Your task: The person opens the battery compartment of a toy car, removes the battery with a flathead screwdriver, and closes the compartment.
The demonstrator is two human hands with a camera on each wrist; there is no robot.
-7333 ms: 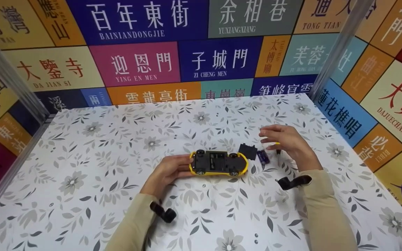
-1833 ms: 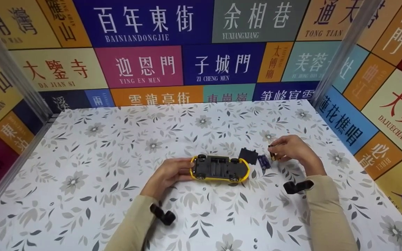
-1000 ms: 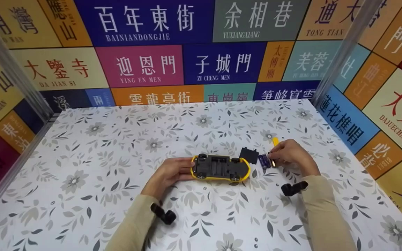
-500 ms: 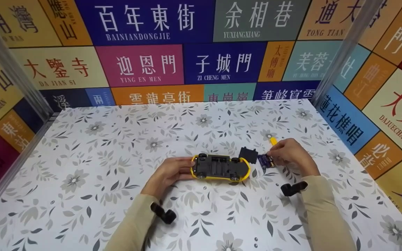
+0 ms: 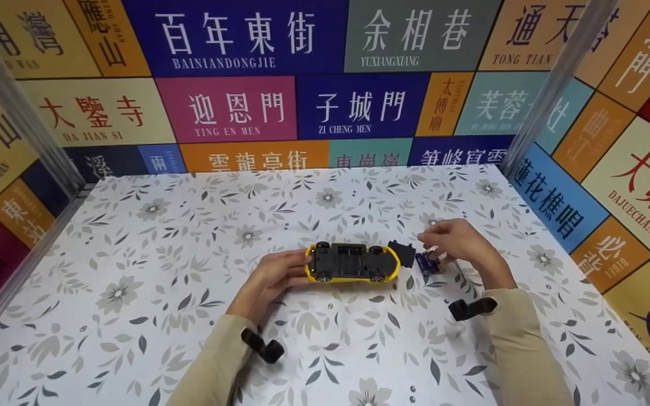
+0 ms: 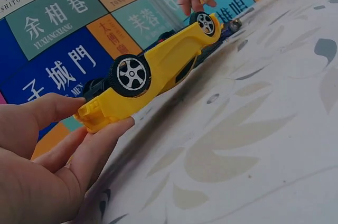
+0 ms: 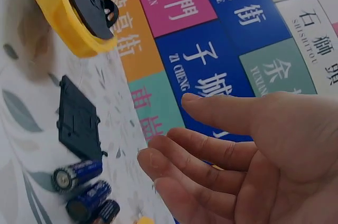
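A yellow toy car [image 5: 352, 264] is upside down, its black underside and open battery compartment facing up. My left hand [image 5: 273, 276] pinches one end of it between thumb and fingers, as the left wrist view shows on the yellow body [image 6: 158, 65]. Over the batteries [image 5: 429, 263] at the right hovers my right hand [image 5: 463, 242], fingers loose and nothing between them. In the right wrist view, blue batteries [image 7: 79, 175] lie side by side with a darker battery [image 7: 107, 212]. Beside them is the black battery cover [image 7: 79, 121].
A piece of something yellow [image 7: 144, 220] shows below the right hand in the right wrist view. The white floral tabletop [image 5: 189, 225] meets printed sign panels [image 5: 223, 107] at the back and sides. Clear posts [image 5: 550, 84] stand at the corners.
My right hand has set the black-and-gold battery next to the blue ones, let go and lifted away. The left hand keeps the car, tilting it slightly. The yellow handle is now hidden in the head view.
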